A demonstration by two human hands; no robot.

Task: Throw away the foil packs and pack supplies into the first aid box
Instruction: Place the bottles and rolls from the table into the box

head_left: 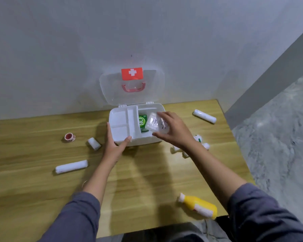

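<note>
Head view: left hand (118, 145) clamps thumb and fingers on the first aid box's (143, 141) near-left corner, right hand (174, 131) pinches a clear plastic case (156, 124) over the right compartment, best lowered flat onto the green packet (142, 121).

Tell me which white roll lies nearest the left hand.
The short stubby roll, beside the left hand on the box; the long front-left roll and the long far-right roll lie farther off.
</note>
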